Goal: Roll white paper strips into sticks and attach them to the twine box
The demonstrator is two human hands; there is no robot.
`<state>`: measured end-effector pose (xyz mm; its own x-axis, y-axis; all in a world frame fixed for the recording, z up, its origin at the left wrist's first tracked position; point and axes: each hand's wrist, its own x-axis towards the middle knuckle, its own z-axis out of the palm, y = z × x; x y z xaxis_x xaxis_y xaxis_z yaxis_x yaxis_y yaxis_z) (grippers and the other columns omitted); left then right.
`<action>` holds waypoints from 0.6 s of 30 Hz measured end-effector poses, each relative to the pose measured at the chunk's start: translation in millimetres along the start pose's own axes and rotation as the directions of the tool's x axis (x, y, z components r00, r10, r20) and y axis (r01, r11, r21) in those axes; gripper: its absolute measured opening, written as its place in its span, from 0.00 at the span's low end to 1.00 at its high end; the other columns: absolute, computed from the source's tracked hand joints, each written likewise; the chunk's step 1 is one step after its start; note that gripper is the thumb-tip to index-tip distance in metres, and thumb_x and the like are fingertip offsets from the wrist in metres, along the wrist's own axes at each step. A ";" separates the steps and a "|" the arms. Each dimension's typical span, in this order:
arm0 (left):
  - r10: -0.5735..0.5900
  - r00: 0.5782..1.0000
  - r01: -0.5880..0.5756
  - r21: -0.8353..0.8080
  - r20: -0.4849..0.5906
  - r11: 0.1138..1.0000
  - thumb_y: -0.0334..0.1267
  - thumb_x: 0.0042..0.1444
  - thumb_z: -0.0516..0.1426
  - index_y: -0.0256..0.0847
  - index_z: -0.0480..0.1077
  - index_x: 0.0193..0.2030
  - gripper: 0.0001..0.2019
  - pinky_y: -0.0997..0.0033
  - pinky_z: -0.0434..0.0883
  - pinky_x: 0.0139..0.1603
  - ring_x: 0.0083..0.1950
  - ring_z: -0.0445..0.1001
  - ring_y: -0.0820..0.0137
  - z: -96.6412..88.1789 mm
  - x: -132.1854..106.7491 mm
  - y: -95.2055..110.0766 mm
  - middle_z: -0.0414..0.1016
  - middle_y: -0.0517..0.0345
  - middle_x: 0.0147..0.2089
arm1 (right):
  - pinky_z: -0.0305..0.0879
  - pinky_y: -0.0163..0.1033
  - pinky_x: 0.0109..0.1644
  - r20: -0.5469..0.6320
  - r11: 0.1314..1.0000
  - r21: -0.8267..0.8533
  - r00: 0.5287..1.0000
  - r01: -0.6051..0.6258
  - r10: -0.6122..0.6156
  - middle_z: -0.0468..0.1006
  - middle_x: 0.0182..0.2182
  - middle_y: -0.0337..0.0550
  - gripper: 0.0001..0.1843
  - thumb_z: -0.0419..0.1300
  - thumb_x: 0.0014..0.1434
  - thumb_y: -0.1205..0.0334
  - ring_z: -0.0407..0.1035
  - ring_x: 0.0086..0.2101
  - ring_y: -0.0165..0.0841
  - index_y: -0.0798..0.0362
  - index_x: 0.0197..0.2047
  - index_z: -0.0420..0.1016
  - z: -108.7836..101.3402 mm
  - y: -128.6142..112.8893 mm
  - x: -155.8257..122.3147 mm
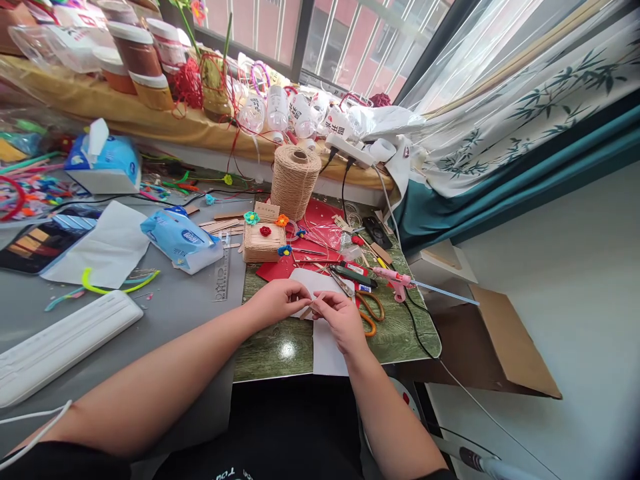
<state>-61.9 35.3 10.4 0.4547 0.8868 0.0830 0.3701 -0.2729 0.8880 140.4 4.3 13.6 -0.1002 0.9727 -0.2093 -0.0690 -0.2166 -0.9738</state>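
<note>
Two hands met, left hand [285, 298] and right hand [341, 319] pinching a small, mostly hidden piece [310, 307], apparently unfinished; at their eleven o'clock, the twine-wrapped box [257, 252] looked fully wound, with flowers [265, 231] and a card [267, 211] in place.

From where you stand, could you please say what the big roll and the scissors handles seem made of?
The big roll: probably jute twine, matt and coarse, judging by its tan, fibrous-looking windings. The scissors handles: likely smooth plastic, given their even orange-brown colour, though coated metal is possible.
</note>
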 end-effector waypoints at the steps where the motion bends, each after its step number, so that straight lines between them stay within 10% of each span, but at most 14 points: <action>1: 0.007 1.000 -0.007 0.004 -0.007 1.000 0.47 0.61 0.60 0.42 0.80 0.40 0.12 0.73 0.65 0.34 0.33 0.71 0.71 0.2 -0.3 0.6 0.80 0.58 0.34 | 0.76 0.41 0.38 0.011 1.000 -0.005 1.000 -0.002 0.002 0.82 0.33 0.42 0.20 0.73 0.54 0.50 0.75 0.30 0.33 0.53 0.45 0.83 1.2 0.2 0.1; 18: -0.060 0.996 0.048 -0.174 -0.066 0.984 0.49 0.60 0.62 0.40 0.77 0.43 0.14 0.72 0.69 0.36 0.34 0.74 0.71 4.8 -1.5 -0.2 0.80 0.57 0.37 | 0.74 0.39 0.40 -0.007 0.998 0.033 0.998 0.062 -0.062 0.79 0.33 0.39 0.14 0.75 0.52 0.55 0.73 0.31 0.31 0.52 0.37 0.79 4.2 -0.9 0.2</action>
<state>-58.9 32.2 7.9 0.3776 0.9241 0.0591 0.2445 -0.1610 0.9562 136.3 4.3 14.8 -0.0887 0.9848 -0.1496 -0.1073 -0.1588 -0.9815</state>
